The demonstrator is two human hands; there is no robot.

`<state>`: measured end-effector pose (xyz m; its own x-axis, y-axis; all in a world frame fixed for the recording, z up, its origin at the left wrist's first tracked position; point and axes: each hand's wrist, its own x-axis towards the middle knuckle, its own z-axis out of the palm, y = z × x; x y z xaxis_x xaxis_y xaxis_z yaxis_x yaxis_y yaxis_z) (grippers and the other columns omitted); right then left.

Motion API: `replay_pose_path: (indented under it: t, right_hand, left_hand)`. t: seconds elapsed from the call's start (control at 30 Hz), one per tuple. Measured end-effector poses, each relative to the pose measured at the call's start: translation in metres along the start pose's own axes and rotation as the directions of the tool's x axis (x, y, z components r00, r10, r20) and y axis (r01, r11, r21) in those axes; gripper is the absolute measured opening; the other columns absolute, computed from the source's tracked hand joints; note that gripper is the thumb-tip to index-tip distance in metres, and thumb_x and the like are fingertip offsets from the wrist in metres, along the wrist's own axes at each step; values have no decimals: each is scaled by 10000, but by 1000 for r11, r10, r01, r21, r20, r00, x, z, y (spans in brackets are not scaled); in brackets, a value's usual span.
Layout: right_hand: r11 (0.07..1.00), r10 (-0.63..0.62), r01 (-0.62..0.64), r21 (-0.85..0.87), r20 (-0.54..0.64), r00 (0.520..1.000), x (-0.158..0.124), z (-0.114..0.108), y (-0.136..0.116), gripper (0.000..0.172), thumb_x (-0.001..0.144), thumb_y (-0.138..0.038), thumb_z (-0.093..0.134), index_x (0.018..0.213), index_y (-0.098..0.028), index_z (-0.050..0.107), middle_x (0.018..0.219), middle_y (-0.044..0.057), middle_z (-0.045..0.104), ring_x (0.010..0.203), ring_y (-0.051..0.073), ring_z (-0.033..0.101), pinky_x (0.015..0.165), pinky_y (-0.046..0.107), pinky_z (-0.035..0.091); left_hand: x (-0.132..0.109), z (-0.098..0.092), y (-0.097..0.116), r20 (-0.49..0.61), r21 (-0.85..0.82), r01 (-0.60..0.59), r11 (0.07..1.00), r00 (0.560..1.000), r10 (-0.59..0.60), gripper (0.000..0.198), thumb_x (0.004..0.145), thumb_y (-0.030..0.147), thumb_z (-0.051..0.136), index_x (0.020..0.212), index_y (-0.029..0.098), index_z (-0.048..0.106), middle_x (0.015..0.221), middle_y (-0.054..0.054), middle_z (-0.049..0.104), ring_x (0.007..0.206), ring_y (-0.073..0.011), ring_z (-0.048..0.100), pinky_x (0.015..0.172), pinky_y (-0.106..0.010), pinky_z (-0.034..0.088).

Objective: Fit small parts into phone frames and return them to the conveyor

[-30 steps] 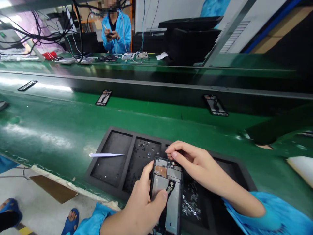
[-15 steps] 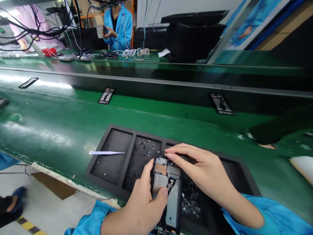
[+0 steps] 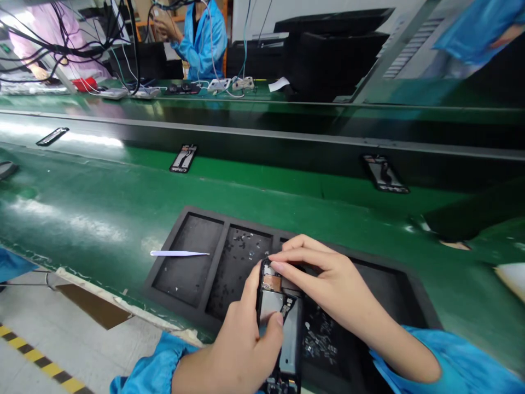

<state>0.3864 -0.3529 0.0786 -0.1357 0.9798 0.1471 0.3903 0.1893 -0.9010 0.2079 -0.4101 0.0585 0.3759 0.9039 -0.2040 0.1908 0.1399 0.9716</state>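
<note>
My left hand (image 3: 244, 339) is wrapped round an opened phone (image 3: 291, 339), its thumb pressing beside a black flex cable (image 3: 288, 306). Silver plates and a copper-coloured patch (image 3: 271, 283) show inside the phone. At the phone's top edge, the thumb and fingertips of my right hand (image 3: 328, 273) are pinched together; whatever lies between them is hidden or too small to name. Beneath both hands is a black compartment tray (image 3: 217, 268) with tiny dark parts (image 3: 241, 246) in one section and small shiny parts (image 3: 322, 339) in another.
Pale tweezers (image 3: 180, 253) lie across the tray's left edge. Farther back, opened phones lie along the green bench: a left one (image 3: 52, 136), a middle one (image 3: 184, 158) and a right one (image 3: 384, 173). Beyond the ledge a person in a blue jacket (image 3: 203, 44) stands near hanging cables (image 3: 94, 53).
My right fingertips have shifted left along the phone's top edge, while my left hand keeps its hold. The person across the bench has raised their hands.
</note>
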Motion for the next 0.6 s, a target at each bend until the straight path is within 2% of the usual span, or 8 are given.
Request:
replay_pose_path:
  t: [0.1,0.2,0.33,0.6]
  right_hand:
    - [983,116,-126,137,77,990,1,0,0,119,838,-351,738,808,-243,777,856,37,659,788,182,648,698,291,523]
    - [943,180,-214,256,150,972,3,0,2,150,818,-366,758,781,-221,756,840,31,644,760,168,640,675,274,519]
    - [929,198,-243,280,180,964,4,-1,4,162,821,-373,750,809,-212,768,879,41,649,801,176,642,713,279,516]
    - [854,335,-392,342,215,917,5,0,0,171,737,-340,768,749,-186,695,788,28,672,745,173,638,701,274,514]
  left_hand:
    - [-1,0,2,32,8,-28,1000,999,27,725,946,193,492,1582,242,148,1404,-34,585,1195,-171,624,1036,-262,481]
    - [-2,0,2,66,15,-39,999,997,38,739,944,191,482,1586,200,117,1429,-61,561,1256,-179,586,1083,-275,447]
    - [0,-1,2,58,18,-6,1000,998,5,748,925,185,509,1579,249,153,1411,-28,576,1281,-185,565,1116,-297,415]
    - [0,-1,7,80,42,67,997,994,-70,733,917,228,511,1572,255,184,1322,-42,643,1145,-236,650,1006,-356,494]
